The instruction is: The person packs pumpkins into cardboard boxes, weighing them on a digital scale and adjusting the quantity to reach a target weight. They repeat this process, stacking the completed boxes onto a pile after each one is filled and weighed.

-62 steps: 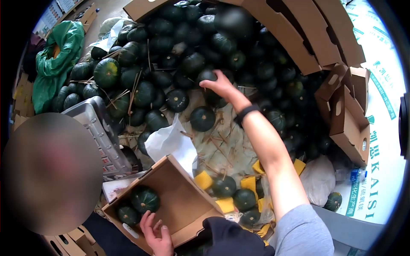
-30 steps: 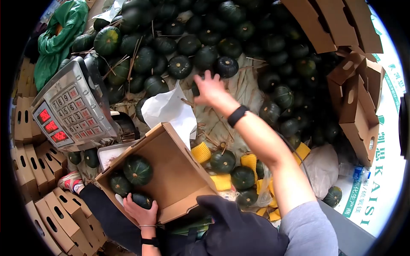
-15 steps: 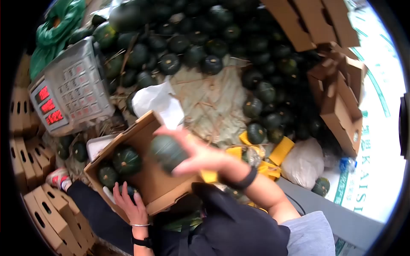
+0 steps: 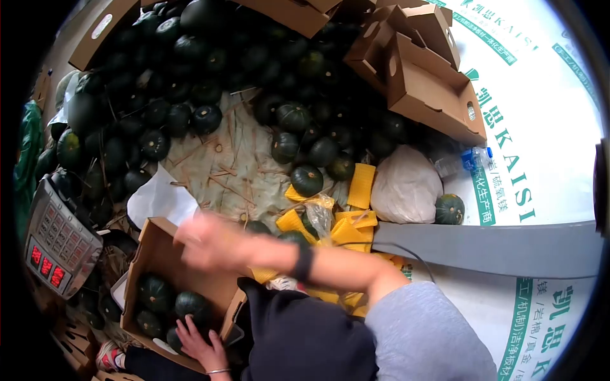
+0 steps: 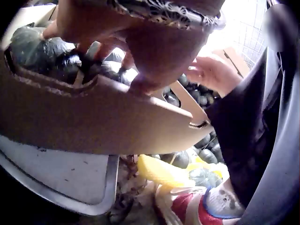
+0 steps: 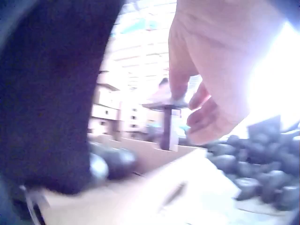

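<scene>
While the left hand (image 4: 202, 346) lies over the near side of a cardboard box (image 4: 210, 279), its fingers are spread and fairly straight, touching the squashes beneath them without gripping any. The right hand (image 4: 216, 244), blurred in the head view, hangs above the box ahead of the left; the right wrist view shows its fingers loosely bent and holding nothing. Four dark green kabocha squashes (image 4: 156, 291) show in the box, grouped under and just ahead of the left hand's fingertips. A black wristband (image 4: 304, 262) circles the right wrist.

Just ahead of the right hand and to its left is a white sheet (image 4: 162, 200). Farther left, a digital scale (image 4: 60, 235) shows red displays. To the right hand's right lie yellow foam nets (image 4: 361, 184), then a whitish plastic bag (image 4: 406, 184) and a blue-capped bottle (image 4: 476, 159). A large kabocha pile (image 4: 293, 117) spreads well ahead of both hands.
</scene>
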`<state>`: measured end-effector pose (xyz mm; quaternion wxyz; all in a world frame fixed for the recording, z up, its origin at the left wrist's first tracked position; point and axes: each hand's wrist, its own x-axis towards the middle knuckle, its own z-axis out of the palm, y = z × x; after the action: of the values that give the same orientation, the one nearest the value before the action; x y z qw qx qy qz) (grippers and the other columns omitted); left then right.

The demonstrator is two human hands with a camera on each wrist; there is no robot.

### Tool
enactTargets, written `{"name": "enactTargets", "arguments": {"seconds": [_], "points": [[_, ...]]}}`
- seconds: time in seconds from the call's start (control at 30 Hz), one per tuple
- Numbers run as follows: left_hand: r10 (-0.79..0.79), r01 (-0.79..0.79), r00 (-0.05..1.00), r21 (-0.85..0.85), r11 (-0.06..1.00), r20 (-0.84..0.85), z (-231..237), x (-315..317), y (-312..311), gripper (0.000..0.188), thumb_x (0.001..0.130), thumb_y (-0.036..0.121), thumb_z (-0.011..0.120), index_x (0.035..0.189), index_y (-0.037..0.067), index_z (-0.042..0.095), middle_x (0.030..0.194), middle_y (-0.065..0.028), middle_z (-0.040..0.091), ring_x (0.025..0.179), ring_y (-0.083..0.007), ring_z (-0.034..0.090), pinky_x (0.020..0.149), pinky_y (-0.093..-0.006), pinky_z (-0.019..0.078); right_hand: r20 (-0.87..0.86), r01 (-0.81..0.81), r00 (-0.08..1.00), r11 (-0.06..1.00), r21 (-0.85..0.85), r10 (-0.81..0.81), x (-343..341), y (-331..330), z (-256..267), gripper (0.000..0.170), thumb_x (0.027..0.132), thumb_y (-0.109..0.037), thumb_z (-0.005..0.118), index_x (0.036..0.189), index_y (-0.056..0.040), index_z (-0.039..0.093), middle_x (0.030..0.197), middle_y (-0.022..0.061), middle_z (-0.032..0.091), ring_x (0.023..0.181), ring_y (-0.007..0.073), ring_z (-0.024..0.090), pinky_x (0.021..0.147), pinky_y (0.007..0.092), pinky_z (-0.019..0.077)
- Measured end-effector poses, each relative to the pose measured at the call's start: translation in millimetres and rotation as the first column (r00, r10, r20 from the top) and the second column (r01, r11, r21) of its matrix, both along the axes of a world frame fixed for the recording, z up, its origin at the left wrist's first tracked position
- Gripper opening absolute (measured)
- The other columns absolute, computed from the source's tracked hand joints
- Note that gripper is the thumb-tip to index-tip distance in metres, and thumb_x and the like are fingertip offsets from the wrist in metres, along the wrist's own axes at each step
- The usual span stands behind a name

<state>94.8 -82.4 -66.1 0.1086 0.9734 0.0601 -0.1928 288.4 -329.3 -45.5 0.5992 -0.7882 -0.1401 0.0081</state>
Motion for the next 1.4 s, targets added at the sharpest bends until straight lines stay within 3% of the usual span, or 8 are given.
{"name": "enactTargets", "arguments": {"seconds": [0.13, 0.33, 0.47, 0.73, 0.87, 1.0, 1.23, 1.4], "points": [[-0.093, 0.121, 0.965, -0.100, 0.988, 0.247, -31, -7, 48, 0.060, 0.082, 0.030, 0.059, 0.134, 0.003, 0.045, 0.140, -0.0263, 0.035, 0.128, -0.0436, 0.034, 0.106, -0.0505, 0.0262, 0.411, 0.626, 0.686, 0.198, -0.754, -0.601, 36, -202, -64, 0.028, 0.070, -0.019, 0.060, 0.095, -0.0063, 0.061, 0.108, 0.0152, 0.055, 0.098, 0.0369, 0.051, 0.079, 0.0486, 0.0468], [-0.019, 0.040, 0.976, -0.094, 0.995, 0.216, 27, 34, -7, 0.042, 0.090, 0.025, 0.061, 0.126, 0.006, 0.052, 0.137, -0.0156, 0.042, 0.123, -0.0351, 0.042, 0.102, -0.0464, 0.0366, 0.017, 0.484, 0.744, 0.522, -0.702, -0.668, -1, -298, -73, 0.046, 0.069, -0.038, 0.068, 0.101, -0.0053, 0.062, 0.120, 0.0185, 0.050, 0.106, 0.0424, 0.047, 0.089, 0.0498, 0.0423], [-0.025, 0.023, 0.983, 0.015, 1.000, 0.185, 36, 44, -6, 0.048, 0.090, 0.040, 0.057, 0.126, 0.008, 0.053, 0.137, -0.0156, 0.044, 0.126, -0.0363, 0.039, 0.104, -0.0541, 0.0279, 0.516, 0.691, 0.137, -0.291, -0.661, -0.846, -11, -408, -71, 0.084, 0.065, -0.039, 0.076, 0.124, 0.0065, 0.037, 0.123, 0.0291, 0.041, 0.108, 0.0454, 0.042, 0.089, 0.0525, 0.0406], [0.187, -0.041, 0.971, -0.664, 0.747, 0.150, 46, 87, -65, 0.046, 0.088, 0.025, 0.057, 0.127, 0.002, 0.050, 0.135, -0.0195, 0.045, 0.122, -0.0341, 0.044, 0.103, -0.0424, 0.0329, -0.165, 0.824, 0.261, 0.309, -0.475, -0.951, -1, -413, -52, 0.088, 0.065, -0.031, 0.080, 0.132, -0.0008, 0.033, 0.120, 0.0191, 0.053, 0.110, 0.0358, 0.051, 0.091, 0.0523, 0.0433], [0.191, -0.497, 0.834, -0.855, -0.148, -0.518, 50, 114, -114, 0.065, 0.091, 0.043, 0.048, 0.144, 0.013, 0.028, 0.143, -0.0181, 0.036, 0.127, -0.0371, 0.040, 0.097, -0.0607, 0.0375, -0.529, 0.450, 0.842, 0.683, 0.575, -0.109, -42, -280, -11, 0.068, 0.075, -0.028, 0.076, 0.130, -0.0039, 0.044, 0.120, 0.0084, 0.057, 0.108, 0.0220, 0.055, 0.088, 0.0335, 0.0499], [-0.170, -0.750, 0.606, -0.488, -0.447, -0.777, 40, 121, -132, 0.075, 0.084, 0.065, 0.047, 0.142, 0.020, 0.032, 0.140, -0.0142, 0.039, 0.118, -0.0455, 0.045, 0.079, -0.0627, 0.0512, -0.543, 0.572, 0.707, 0.818, 0.064, -0.452, -13, -274, -30, 0.043, 0.080, -0.020, 0.072, 0.116, 0.0002, 0.059, 0.113, 0.0106, 0.062, 0.103, 0.0168, 0.059, 0.088, 0.0327, 0.0485], [0.167, -0.649, 0.519, -0.514, -0.561, -0.838, 34, 65, -42, 0.073, 0.080, 0.063, 0.054, 0.136, 0.017, 0.043, 0.133, -0.0140, 0.045, 0.118, -0.0400, 0.045, 0.091, -0.0562, 0.0421, 0.403, 0.715, 0.647, 0.332, -0.615, -0.647, 160, -324, -71, 0.065, 0.068, -0.027, 0.073, 0.119, -0.0004, 0.044, 0.119, 0.0250, 0.046, 0.110, 0.0433, 0.045, 0.091, 0.0477, 0.0429], [0.508, -0.723, 0.254, -0.511, -0.465, -0.823, 37, 47, -33, 0.084, 0.078, 0.072, 0.045, 0.137, 0.012, 0.043, 0.134, -0.0162, 0.048, 0.122, -0.0399, 0.044, 0.102, -0.0594, 0.0355, 0.159, 0.732, 0.423, 0.234, -0.640, -0.892, 242, -331, -62, 0.066, 0.069, -0.027, 0.074, 0.122, -0.0060, 0.040, 0.122, 0.0289, 0.041, 0.110, 0.0499, 0.044, 0.088, 0.0531, 0.0449]]}}
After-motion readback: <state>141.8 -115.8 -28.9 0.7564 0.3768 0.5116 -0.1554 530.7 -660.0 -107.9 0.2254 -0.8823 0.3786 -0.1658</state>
